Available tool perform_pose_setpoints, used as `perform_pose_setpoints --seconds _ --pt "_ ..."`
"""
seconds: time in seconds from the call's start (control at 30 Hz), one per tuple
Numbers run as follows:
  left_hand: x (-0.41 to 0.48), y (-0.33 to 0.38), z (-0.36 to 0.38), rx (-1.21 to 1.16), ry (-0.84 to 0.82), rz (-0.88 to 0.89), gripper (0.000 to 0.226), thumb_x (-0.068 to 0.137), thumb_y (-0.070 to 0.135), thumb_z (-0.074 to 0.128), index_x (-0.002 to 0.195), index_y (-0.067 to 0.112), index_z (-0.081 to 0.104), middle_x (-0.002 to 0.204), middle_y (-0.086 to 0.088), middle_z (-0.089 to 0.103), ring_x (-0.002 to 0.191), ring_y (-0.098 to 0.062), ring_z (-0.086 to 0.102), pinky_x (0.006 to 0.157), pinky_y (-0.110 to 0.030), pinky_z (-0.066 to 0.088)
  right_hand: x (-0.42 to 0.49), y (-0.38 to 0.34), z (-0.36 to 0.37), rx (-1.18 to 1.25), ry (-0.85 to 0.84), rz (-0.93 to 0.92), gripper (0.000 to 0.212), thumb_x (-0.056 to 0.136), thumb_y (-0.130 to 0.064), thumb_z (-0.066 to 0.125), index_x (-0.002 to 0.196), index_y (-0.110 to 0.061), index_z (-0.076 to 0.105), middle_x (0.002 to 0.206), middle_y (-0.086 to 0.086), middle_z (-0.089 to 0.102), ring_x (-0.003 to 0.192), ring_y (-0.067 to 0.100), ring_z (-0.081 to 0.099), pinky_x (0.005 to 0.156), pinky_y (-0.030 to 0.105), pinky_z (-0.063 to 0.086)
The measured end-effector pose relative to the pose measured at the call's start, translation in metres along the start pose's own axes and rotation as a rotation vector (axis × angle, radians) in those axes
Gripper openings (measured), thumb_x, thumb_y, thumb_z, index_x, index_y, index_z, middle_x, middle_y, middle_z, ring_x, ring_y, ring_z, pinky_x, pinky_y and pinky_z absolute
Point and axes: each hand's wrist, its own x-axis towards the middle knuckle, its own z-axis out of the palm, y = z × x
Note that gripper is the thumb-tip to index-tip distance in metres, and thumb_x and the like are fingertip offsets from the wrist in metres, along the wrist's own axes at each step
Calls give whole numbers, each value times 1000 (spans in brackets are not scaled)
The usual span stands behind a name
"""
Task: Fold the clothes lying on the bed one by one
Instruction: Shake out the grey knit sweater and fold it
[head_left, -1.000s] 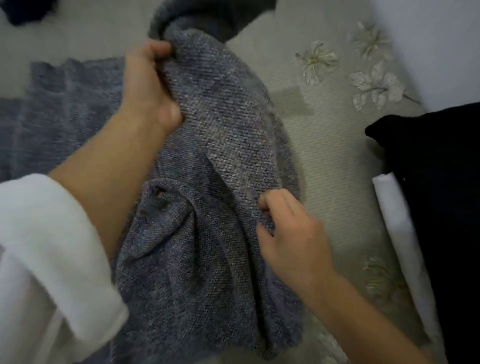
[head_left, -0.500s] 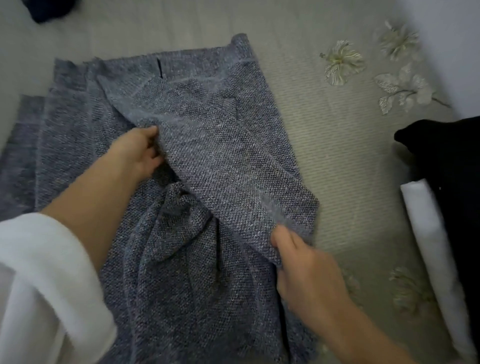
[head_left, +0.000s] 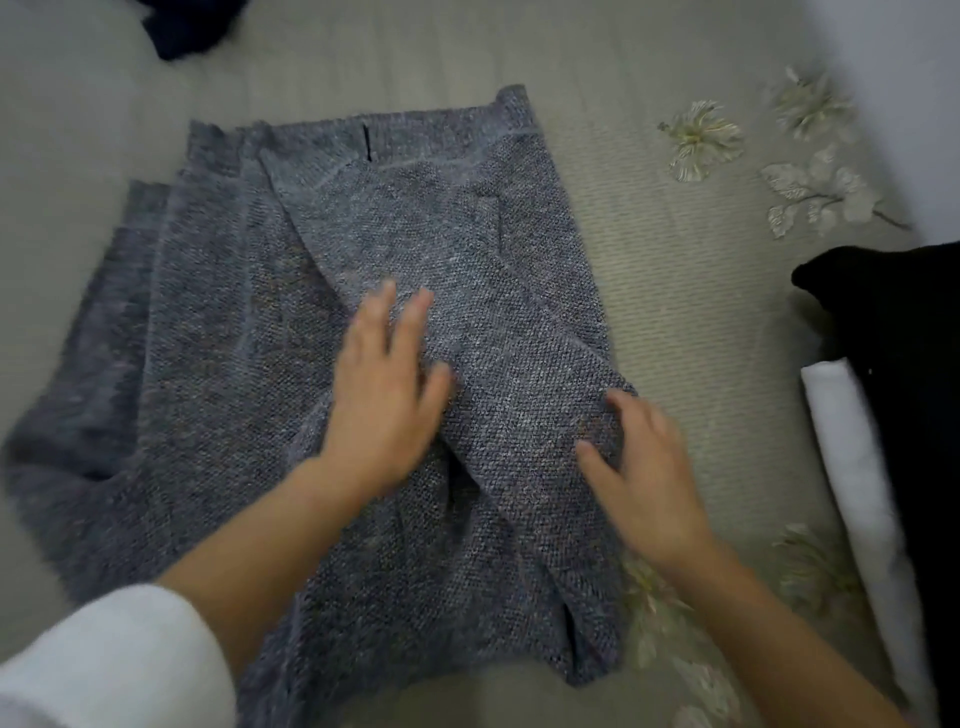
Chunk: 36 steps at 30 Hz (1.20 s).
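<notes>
Two hands now lie on top of the grey sweater (head_left: 395, 249), where half a second ago they were carrying cloth. The sleeve (head_left: 519, 374) that the right hand (head_left: 644, 478) was pinching and drawing across has landed. It runs slantwise over the body of the sweater, which is spread on the bed (head_left: 701, 322).

The left hand (head_left: 384, 400) presses down with fingers spread flat at the sleeve's left edge. The right hand rests loosely bent fingers on the sleeve's end, with no pinch that I can see. I judge this sleeve fold done and being smoothed. The left side is still spread wide and is likely next.

The sleeve's end reaches about to the sweater's right edge. Beyond it is a strip of bare bed, then a white folded cloth (head_left: 852, 467) and a black garment (head_left: 893, 364), so there is room that way. More bare bed lies past the far hem, up to a dark blue garment (head_left: 192, 26).
</notes>
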Motion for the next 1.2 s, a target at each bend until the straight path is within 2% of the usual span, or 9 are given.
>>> perform_pose_setpoints --seconds 0.13,0.23,0.3,0.4,0.5,0.67,0.8,0.97,1.2 --pt "-51 28 31 157 -250 143 65 94 60 20 147 45 -14 153 8 -33 137 -12 -37 115 -45 -14 39 7 0 63 -72 198 64 83 -48 65 138 -23 43 146 5 31 136 26 24 112 43 22" --pt "-76 39 46 187 -344 176 64 93 65 12 145 46 -19 152 7 -37 135 -15 -41 114 -49 -17 61 18 -10 118 27 196 12 75 -27 69 78 -18 62 99 13 59 106 32 51 87 38 39" --pt "-86 48 52 212 -408 247 61 94 64 10 146 46 -16 152 6 -36 135 -16 -41 109 -47 -26 66 22 -19 219 149 255 23 71 -19 67 58 -15 49 66 3 55 83 32 54 72 36 37" --pt "-98 65 65 253 -542 280 59 97 59 14 150 41 -6 154 1 -31 135 -21 -41 102 -43 -35 60 20 -16 122 86 254 17 75 -19 69 87 -13 59 96 11 61 102 31 53 85 39 43" --pt "-109 75 76 251 -637 293 58 100 52 21 151 37 -1 154 -4 -30 134 -25 -41 105 -45 -30 38 19 1 -120 91 1 58 87 -35 59 140 -22 39 149 6 33 136 26 28 109 49 28" --pt "-121 64 66 165 -808 431 56 100 40 34 152 33 14 160 -5 -12 144 -23 -23 111 -49 -20 22 24 21 -547 -254 -126 55 99 -47 33 150 -42 13 162 -7 -2 148 16 -7 116 52 9" --pt "-114 23 30 -24 -515 350 52 91 21 45 143 24 39 154 0 30 146 -17 10 116 -43 -8 26 -29 27 -437 -98 -92 54 92 -33 51 142 -20 38 158 3 22 145 21 15 113 48 13" --pt "-101 -81 -30 -80 -81 -3 46 89 16 50 135 21 50 152 -2 35 145 -18 17 119 -37 9 14 -123 71 -300 -72 -245 54 92 -29 53 141 -17 35 152 1 31 141 17 21 113 46 14" --pt "-98 -236 -96 -87 363 -745 52 87 20 59 135 8 47 146 -25 33 136 -36 26 111 -39 18 -17 -212 163 -398 -388 -524 74 95 -42 48 153 -26 6 162 -3 -3 148 16 -5 118 40 4"
